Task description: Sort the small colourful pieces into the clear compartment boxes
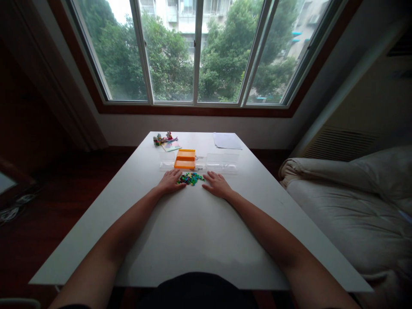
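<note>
A small heap of green, blue, yellow and dark pieces (pixel 191 179), too tiny to name for certain, lies on the white table (pixel 199 231). My left hand (pixel 170 182) rests at the heap's left edge, fingers stretched out and thumb near the pieces. On the opposite side my right hand (pixel 217 184) lies with its fingers spread, fingertips close to the heap. Neither hand holds anything. Just beyond the heap is an orange two-part case (pixel 186 159), opened out flat. Clear plastic boxes (pixel 222 161) stand to its right, and another clear container (pixel 167 160) is on its left.
Small colourful figures (pixel 163 138) and a printed card (pixel 171 146) sit at the table's far left. White paper sheets (pixel 227 140) lie at the far right. A padded beige sofa (pixel 341 201) stands right of the table, and a window (pixel 196 51) is beyond it.
</note>
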### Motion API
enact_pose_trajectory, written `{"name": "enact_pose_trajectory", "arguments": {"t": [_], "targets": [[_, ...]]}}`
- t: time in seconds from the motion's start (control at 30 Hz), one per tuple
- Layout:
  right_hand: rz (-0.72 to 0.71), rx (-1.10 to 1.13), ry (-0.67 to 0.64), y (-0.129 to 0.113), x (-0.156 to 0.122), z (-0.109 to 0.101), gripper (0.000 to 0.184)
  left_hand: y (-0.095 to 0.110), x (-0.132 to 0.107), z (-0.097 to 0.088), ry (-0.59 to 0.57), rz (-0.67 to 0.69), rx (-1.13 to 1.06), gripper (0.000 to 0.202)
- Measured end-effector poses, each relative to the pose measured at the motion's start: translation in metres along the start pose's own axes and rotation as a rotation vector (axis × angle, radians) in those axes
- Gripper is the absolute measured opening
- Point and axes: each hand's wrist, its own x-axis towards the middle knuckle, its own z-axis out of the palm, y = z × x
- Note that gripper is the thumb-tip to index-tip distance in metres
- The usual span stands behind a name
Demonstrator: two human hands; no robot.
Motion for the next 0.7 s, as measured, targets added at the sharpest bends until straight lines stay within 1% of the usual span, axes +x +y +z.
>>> {"name": "enact_pose_trajectory", "arguments": {"t": [0.17,0.47,0.7], "targets": [[0.0,0.0,0.011,-0.0004,-0.0008,-0.0005,0.069,0.0004,0.0003,-0.0007,-0.002,-0.001,-0.006,0.078],[0.014,0.007,-0.012,-0.0038,-0.0041,-0.0083,0.069,0.0009,-0.0002,-0.0011,-0.008,-0.016,-0.012,0.078],[0.015,0.003,-0.014,-0.0063,-0.0048,-0.0095,0.069,0.0034,-0.0026,-0.0047,-0.009,-0.015,-0.026,0.077]]}}
